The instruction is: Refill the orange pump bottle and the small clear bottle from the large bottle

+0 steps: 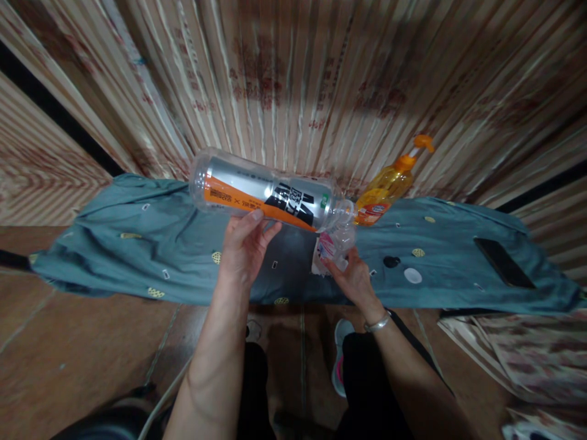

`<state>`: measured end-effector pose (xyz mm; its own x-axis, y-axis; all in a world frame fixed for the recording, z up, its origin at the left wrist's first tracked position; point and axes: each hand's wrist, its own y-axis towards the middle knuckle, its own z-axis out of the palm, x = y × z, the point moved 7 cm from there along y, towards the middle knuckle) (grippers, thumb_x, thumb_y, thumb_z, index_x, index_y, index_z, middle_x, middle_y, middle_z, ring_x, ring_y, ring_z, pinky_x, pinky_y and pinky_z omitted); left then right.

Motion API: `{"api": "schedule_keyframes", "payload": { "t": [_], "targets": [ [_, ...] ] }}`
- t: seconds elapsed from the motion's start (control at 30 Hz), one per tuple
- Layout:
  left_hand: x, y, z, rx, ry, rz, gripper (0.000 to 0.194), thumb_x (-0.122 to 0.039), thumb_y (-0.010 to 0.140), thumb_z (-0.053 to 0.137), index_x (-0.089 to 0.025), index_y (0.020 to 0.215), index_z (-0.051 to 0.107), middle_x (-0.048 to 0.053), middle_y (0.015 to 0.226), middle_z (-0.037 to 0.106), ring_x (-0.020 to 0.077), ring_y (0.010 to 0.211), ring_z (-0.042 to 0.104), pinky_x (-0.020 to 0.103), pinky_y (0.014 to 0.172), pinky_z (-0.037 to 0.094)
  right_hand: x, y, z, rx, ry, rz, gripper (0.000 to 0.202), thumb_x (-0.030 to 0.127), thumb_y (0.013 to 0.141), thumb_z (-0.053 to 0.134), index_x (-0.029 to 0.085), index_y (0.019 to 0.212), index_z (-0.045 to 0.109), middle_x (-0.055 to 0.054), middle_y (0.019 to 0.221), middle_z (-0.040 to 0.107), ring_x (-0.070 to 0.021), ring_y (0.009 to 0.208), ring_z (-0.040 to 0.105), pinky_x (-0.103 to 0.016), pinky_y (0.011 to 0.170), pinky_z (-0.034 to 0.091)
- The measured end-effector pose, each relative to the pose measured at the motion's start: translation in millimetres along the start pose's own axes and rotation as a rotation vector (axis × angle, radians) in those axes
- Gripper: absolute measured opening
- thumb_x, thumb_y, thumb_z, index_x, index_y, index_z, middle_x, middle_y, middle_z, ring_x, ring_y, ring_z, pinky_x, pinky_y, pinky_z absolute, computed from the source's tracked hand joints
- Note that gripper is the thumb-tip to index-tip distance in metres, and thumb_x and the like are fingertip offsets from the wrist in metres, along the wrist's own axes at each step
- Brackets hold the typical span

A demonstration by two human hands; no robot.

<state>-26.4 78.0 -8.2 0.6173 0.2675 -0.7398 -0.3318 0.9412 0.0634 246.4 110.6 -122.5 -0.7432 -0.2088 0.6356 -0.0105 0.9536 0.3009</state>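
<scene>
A large clear bottle [257, 192] with a silver and orange label lies sideways in the air over the cloth, its neck to the right. My left hand [247, 244] grips it from below, fingers partly hidden behind it. My right hand [355, 275] is closed on a small clear plastic container [343, 238], whose top is right at the bottle's neck; whether the two touch is hard to tell. Beneath the container is a white packet [320, 263] with pink print. An orange pump bottle [383, 192] stands behind, just right of the bottle's neck.
A teal patterned cloth [174, 244] covers the narrow table. To the right lie a black cap-like object [391, 262], a white disc [413, 275] and a dark phone [503, 263]. A striped curtain [293, 79] hangs behind the table.
</scene>
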Motion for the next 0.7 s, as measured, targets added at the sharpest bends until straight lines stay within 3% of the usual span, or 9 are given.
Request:
{"api": "schedule_keyframes", "payload": {
  "t": [0.7],
  "targets": [
    [1.5,0.0,3.4,0.008,0.006,0.001,0.032,-0.03,0.071,0.095,-0.021,0.084,0.067,0.002,0.088,0.079,0.0193,0.088,0.081,0.025,0.076,0.07,7.4,-0.7,-2.2,0.037,0.016,-0.012,0.079,0.08,0.092,0.057,0.01,0.13,0.065,-0.023,0.106,0.08,-0.0391,0.095,0.08,-0.051,0.083,0.064]
  ]
}}
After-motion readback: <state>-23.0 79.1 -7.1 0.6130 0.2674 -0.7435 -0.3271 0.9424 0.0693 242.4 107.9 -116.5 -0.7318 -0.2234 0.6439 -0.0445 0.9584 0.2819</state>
